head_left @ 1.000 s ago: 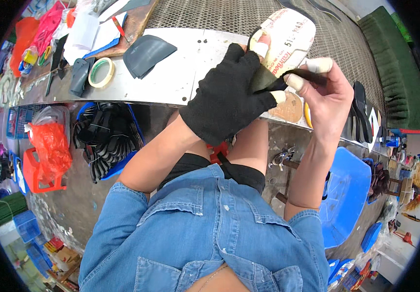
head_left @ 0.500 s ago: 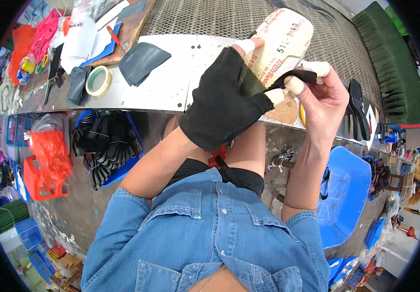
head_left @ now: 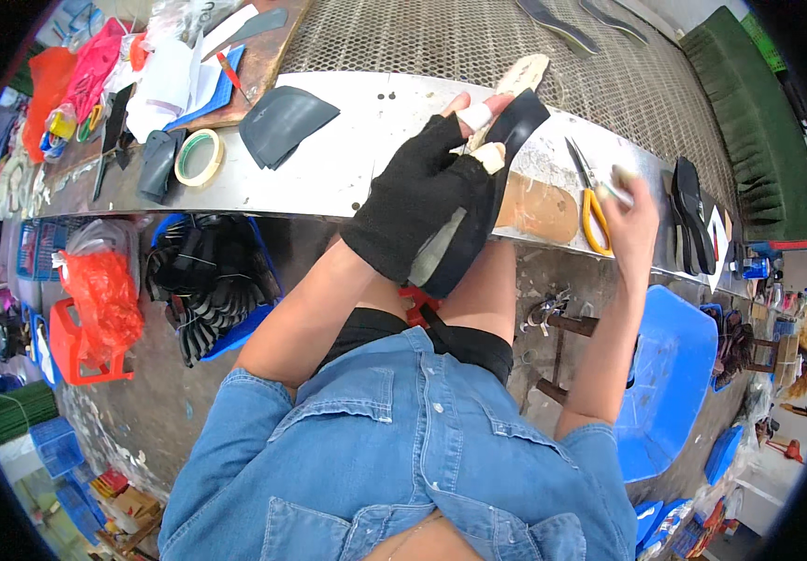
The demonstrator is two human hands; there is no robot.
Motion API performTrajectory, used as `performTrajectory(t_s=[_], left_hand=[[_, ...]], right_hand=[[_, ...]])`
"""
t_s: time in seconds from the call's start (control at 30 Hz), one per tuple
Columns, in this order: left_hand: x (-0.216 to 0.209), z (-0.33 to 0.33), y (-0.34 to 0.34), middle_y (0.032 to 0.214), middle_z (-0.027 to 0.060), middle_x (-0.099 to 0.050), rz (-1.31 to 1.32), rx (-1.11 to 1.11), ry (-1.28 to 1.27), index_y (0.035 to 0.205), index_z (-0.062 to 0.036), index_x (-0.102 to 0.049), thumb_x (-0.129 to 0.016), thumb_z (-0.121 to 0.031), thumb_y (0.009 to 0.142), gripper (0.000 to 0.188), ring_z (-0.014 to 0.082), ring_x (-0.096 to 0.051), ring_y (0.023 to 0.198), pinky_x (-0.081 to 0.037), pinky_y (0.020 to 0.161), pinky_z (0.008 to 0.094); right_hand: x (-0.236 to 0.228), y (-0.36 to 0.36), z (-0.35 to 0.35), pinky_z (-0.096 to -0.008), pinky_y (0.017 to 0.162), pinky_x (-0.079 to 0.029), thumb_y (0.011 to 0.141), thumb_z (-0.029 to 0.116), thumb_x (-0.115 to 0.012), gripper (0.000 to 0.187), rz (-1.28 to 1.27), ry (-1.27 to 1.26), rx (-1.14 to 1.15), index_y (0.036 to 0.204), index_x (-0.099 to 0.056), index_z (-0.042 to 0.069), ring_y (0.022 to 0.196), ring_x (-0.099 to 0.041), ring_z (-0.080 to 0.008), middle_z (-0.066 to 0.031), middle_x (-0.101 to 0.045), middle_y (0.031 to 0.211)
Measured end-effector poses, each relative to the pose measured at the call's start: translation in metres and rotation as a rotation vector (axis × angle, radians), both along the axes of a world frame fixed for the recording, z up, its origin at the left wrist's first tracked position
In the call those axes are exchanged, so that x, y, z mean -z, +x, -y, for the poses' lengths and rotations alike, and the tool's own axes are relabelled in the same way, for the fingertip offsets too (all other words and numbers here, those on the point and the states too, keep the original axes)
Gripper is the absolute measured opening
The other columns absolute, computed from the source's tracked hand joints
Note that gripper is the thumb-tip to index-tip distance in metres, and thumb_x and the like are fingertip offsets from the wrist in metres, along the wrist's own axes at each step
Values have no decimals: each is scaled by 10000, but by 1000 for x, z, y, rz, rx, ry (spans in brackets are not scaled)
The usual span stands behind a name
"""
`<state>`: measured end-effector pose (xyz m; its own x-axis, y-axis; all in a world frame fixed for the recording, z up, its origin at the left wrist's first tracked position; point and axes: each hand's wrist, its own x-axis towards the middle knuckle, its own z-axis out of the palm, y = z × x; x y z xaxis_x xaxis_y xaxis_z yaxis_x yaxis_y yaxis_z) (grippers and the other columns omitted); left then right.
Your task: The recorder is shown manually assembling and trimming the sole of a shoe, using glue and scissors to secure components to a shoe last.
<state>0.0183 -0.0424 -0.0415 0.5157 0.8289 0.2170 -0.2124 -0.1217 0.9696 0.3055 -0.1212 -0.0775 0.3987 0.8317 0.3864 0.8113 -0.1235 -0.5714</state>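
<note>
My left hand [head_left: 427, 192], in a black fingerless glove with white wraps on the fingertips, grips a black insole [head_left: 518, 120]. The insole is tilted steeply, its black face towards me and a sliver of its cream underside showing beyond the fingers. Its lower end hangs past the table edge above my lap. Over the front edge of the table, to the right, is my bare right hand [head_left: 629, 220], with wrapped fingertips; motion smears its fingers. Just left of it lie scissors [head_left: 593, 220] with yellow handles, beside a tan rounded board [head_left: 536, 208].
Grey curved sheets [head_left: 286, 124] and a tape roll [head_left: 199, 157] lie on the white table strip [head_left: 357, 107]. Black insoles [head_left: 691, 213] sit at the right. Behind is a metal mesh surface [head_left: 403, 37]. Blue bins [head_left: 670, 374] stand below, one holding black pieces.
My right hand has let go of the insole and moved right and down, uncovering the scissors. My left hand has turned the insole from its printed cream side to its black side.
</note>
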Motion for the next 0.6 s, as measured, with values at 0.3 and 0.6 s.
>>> performTrajectory(t_s=[0.3, 0.6], left_hand=[[9, -3, 2, 994, 76, -624, 194, -2, -319, 1224, -53, -531, -595, -87, 873, 358, 157, -611, 913, -525, 759, 290], [21, -6, -1, 1013, 131, -606, 383, 108, -446, 1259, -71, -489, -601, -73, 856, 418, 236, -618, 916, -546, 816, 402]], right_hand=[[40, 44, 20, -360, 804, -463, 698, 30, -585, 324, 101, -318, 103, 1012, -589, -47, 870, -594, -303, -199, -602, 922], [-34, -70, 36, -260, 682, -442, 552, 192, -861, 527, -251, -30, -240, 936, -545, 18, 699, -504, -124, -35, -572, 788]])
